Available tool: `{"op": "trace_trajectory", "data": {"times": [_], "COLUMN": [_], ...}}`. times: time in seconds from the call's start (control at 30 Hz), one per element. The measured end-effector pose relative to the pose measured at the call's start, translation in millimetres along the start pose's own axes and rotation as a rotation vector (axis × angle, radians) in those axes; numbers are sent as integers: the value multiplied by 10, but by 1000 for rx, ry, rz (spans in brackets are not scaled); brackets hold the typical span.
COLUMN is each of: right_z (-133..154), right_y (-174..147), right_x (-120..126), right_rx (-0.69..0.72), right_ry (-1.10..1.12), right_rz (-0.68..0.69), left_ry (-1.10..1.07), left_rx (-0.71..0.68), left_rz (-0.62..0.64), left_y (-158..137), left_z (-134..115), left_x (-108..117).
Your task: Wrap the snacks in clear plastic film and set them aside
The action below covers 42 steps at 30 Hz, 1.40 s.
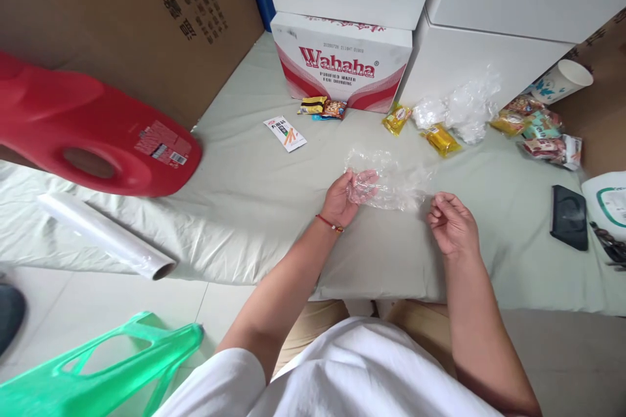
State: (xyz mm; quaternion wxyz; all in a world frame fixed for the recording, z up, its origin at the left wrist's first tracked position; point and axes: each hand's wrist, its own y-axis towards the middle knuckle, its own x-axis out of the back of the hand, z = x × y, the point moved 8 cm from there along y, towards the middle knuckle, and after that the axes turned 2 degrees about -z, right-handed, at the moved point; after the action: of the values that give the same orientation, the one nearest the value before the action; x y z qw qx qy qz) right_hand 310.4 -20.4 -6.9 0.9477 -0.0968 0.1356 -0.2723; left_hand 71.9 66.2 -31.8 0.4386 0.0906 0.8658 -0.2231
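A crumpled clear plastic bag [398,187] stretches between my two hands above the green cloth. My left hand [345,197] is at its left end, the fingers showing through the film and the thumb curled at the edge, so the film is gripped there. At the bag's right end my right hand [452,221] is closed in a pinch; the film is so transparent that the pinched edge barely shows. Beyond the bag lie a white snack packet [285,133], a yellow packet [396,118] and another yellow packet [441,139].
More clear plastic bags [462,107] are heaped beside several snack packets [542,130] at right. A Wahaha carton [342,62] stands at the back. A black phone [568,217] lies far right. A red jug [98,130] and a film roll [105,234] are at left, above a green stool [98,371].
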Motion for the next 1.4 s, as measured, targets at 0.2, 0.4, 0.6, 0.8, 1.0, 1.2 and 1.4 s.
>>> {"op": "trace_trajectory", "data": {"times": [0.2,0.4,0.6,0.8,1.0,1.2,1.4], "right_z": [45,139,356,104,141,424,477], "right_y": [5,192,234,64,20,-30,-298], "right_x": [198,-76,168,596,793,822,683], "right_rx": [124,219,247,121,198,394,521], "right_ry": [-155,-469,-254,-239,-218,-233,-381], "right_rz": [-149,-130,-240,-266,-314,-192,109], "left_ry": [43,53,147,299,346,302,427], "left_rx": [8,19,-144,-209,-161,-148,-54], "left_rz": [36,58,-122,-237,-241,-188,-278], "left_y": [-43,-34,5,15,27,-7,0], "left_z": [21,9,-217,-252,-195,-267,-255], "left_x": [-53,-60,119,195,210,139,153]}}
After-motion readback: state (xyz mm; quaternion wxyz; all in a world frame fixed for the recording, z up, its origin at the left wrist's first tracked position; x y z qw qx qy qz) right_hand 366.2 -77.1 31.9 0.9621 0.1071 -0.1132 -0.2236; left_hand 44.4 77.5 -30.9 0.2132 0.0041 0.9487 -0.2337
